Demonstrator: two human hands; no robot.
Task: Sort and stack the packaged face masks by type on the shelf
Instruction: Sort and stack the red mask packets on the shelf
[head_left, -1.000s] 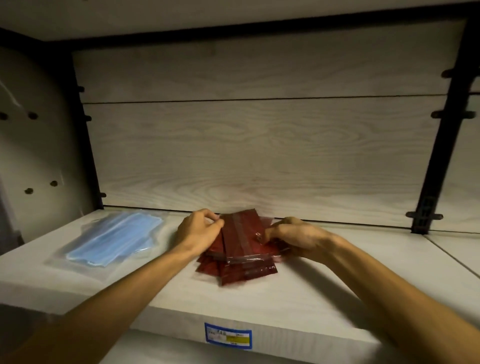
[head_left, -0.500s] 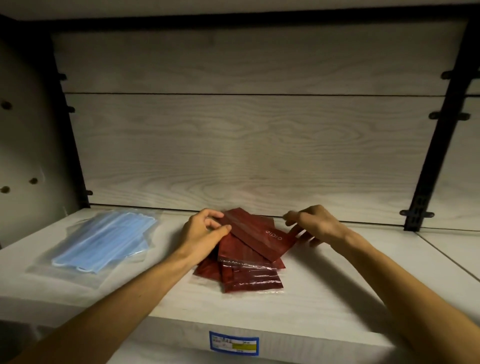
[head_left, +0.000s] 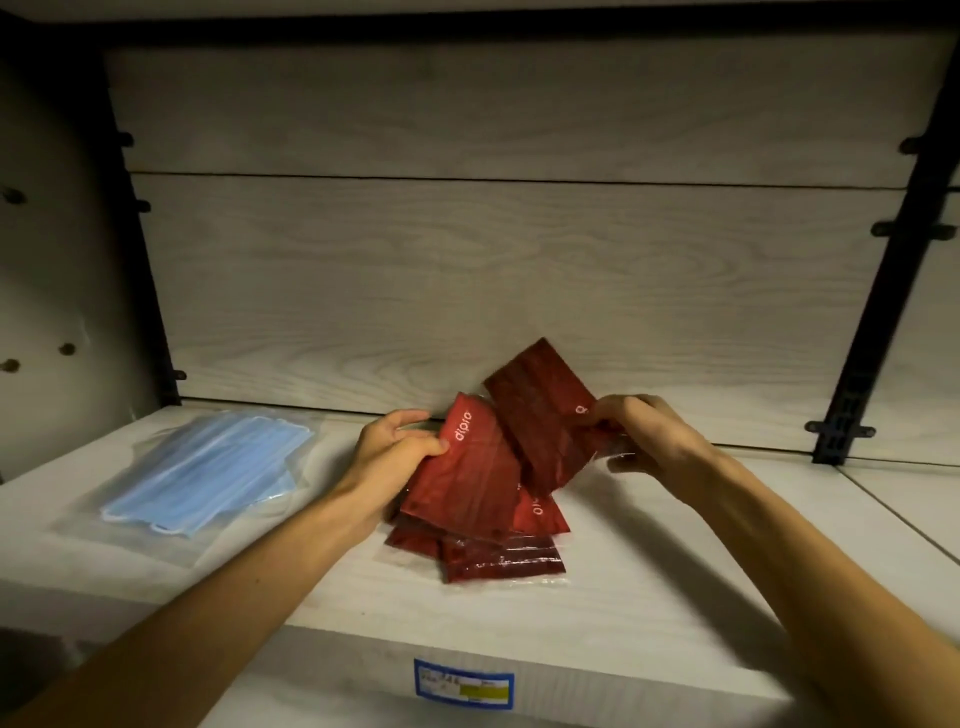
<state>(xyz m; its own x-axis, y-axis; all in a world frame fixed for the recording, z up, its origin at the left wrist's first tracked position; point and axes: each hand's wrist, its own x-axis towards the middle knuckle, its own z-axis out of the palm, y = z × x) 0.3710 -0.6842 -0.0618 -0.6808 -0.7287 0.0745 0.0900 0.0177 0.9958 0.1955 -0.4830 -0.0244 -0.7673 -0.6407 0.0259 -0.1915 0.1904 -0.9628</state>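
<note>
Several red packaged masks lie in a loose pile (head_left: 498, 558) at the middle of the pale wooden shelf (head_left: 649, 597). My left hand (head_left: 395, 447) grips the upper left corner of one red pack (head_left: 467, 478), tilted up off the pile. My right hand (head_left: 644, 436) pinches the right end of another red pack (head_left: 540, 410), lifted and slanting up toward the back wall. A stack of blue masks in clear bags (head_left: 208, 467) lies flat at the shelf's left.
The wood-grain back panel (head_left: 467, 270) stands close behind the packs. Black shelf uprights (head_left: 878, 322) rise at the right and at the far left. A blue and yellow price label (head_left: 464, 683) sits on the shelf's front edge. Bare shelf extends to the right.
My right hand has lifted one red pack off the pile toward the back wall. My left hand has raised a second red pack by its corner. The view has shifted closer.
</note>
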